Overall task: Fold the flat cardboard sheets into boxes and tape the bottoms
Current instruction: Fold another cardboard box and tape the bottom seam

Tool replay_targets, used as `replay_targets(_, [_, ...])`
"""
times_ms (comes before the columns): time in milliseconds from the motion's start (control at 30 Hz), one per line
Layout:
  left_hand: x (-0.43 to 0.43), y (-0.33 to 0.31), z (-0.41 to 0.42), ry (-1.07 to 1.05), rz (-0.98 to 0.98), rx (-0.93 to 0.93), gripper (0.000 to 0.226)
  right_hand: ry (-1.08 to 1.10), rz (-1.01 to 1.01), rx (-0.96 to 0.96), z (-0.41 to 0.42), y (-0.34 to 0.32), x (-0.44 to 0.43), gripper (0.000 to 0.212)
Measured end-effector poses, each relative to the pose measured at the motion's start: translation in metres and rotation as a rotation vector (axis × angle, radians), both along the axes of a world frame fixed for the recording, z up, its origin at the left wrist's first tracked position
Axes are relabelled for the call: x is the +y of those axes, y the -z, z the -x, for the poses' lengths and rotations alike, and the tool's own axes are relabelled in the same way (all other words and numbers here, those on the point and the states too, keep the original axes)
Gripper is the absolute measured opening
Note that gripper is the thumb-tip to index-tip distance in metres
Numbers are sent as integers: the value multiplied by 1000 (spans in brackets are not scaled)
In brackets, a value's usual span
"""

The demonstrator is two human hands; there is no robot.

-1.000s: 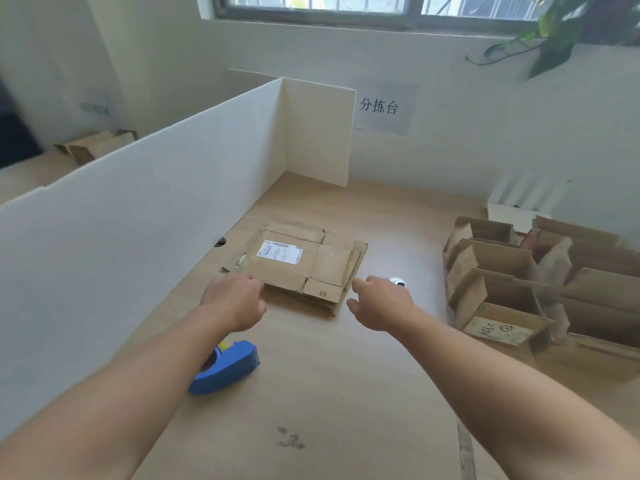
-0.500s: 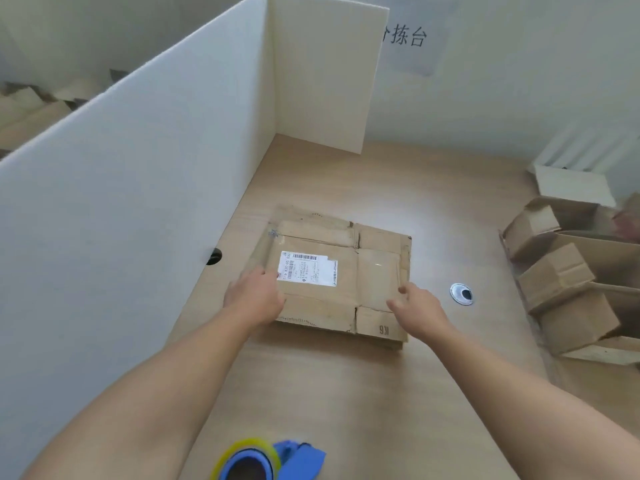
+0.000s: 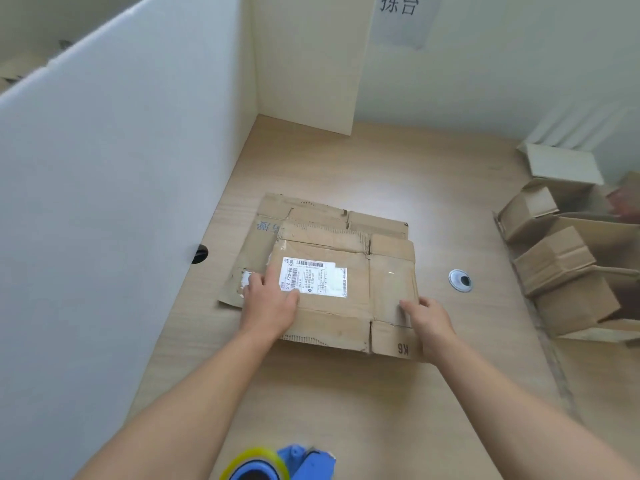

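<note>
Now down on the flat cardboard sheets [image 3: 346, 317], middle of the frame, no longer short of them. Presses left hand [image 3: 270, 308] flat by the white label [image 3: 317, 277]. Rests right hand [image 3: 429, 322] on the right edge; cannot tell if pinching. Probably lifting next.

Your wooden table [image 3: 346, 410] carries a stack of flattened cardboard sheets [image 3: 391, 285] at its middle, near the white divider board [image 3: 104, 202] that stands along its left side. A round cable grommet [image 3: 460, 280] is set into the top just right of the stack. Folded cardboard boxes [image 3: 554, 261] crowd the right side, and a blue tape dispenser [image 3: 311, 462] lies at the near edge.
</note>
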State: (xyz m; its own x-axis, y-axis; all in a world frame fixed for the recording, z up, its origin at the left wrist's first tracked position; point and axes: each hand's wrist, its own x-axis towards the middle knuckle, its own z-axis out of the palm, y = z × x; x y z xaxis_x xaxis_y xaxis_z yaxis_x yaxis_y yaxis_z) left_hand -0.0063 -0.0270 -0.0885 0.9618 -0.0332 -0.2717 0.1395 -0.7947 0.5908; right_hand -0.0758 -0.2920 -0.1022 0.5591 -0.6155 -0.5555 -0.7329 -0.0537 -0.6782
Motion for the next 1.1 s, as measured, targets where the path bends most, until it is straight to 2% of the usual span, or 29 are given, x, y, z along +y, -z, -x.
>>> replay_targets(67, [-6,-7,14,-60,108,11,65,50,-33,-56,19,-4,-4,35])
replay_targets(200, [-19,-24,48,-81,227,-43,73,132,-91,-252,65,-31,-11,33])
replay_targets(300, [-33,-43,79,-53,329,-81,75,96,-157,-454,103,-57,-19,25])
replay_targets(400, [-43,-60,118,-35,519,-55,79,10,-180,-565,147,-75,-31,36])
replay_targets(500, [-51,-69,155,41,763,47,71,-99,-195,-596,192,-84,-39,39])
replay_targets(533, [-54,-71,167,80,806,71,71,-119,-216,-602,206,-84,-41,50])
replay_targets(600, [-57,-72,190,95,786,56,75,-157,-271,-615,231,-84,-48,69])
replay_targets(700, [-56,-73,221,29,814,16,79,-267,-295,-620,264,-86,-54,74])
replay_targets(833, [-53,-71,255,42,837,-26,52,-353,-334,-643,294,-84,-59,72])
replay_targets(900, [-51,-73,269,62,825,-61,47,-364,-335,-652,304,-85,-58,68])
replay_targets(1000, [-44,-75,285,86,802,-107,59,-374,-314,-664,318,-82,-59,67])
replay_targets(1100, [-37,-69,302,110,798,-114,70,-402,-226,-653,329,-76,-58,77])
